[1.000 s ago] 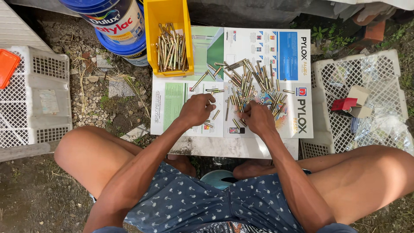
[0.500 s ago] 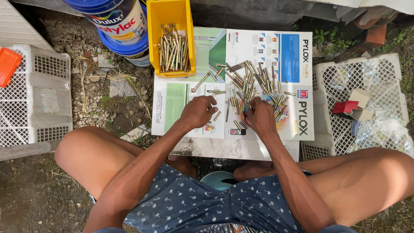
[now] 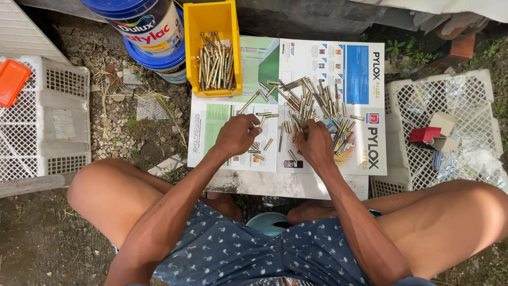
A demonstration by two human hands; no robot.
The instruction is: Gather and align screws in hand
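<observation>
We sit low with both hands over a spread of brass-coloured bolts [image 3: 312, 108] that lie loose on printed paint leaflets [image 3: 365, 95] covering a small table [image 3: 286, 185]. A good share of the work looks done: the yellow bin [image 3: 197, 32] at the far left corner of the leaflets already holds a thick bundle of sorted bolts [image 3: 214, 66], laid roughly lengthwise. What is left, as we judge it, is the larger scatter in the middle of the leaflets, lying at all angles and crossing one another, plus a few strays [image 3: 262, 145] near our hands. So we put the job somewhere around the halfway mark, perhaps less.

Our left hand [image 3: 238, 135] rests knuckles-up at the near left of the scatter, wrist bent down, fingers curled together over a few small bolts; whether they pinch one or merely cover them we cannot tell. Our right hand [image 3: 313, 140] sits just beside it at the near edge of the pile, fingers bunched and pointing away from us into the bolts, seemingly closed on one or two, though the grip itself is hidden under the knuckles. Both forearms reach forward from between our raised knees.

Two paint buckets [image 3: 153, 37] stand stacked to the left of the bin. A white crate [image 3: 47, 116] lies on the ground at our left with an orange lid [image 3: 11, 82] on it, and another white crate [image 3: 450, 100] at our right holds a small red box [image 3: 423, 134].
</observation>
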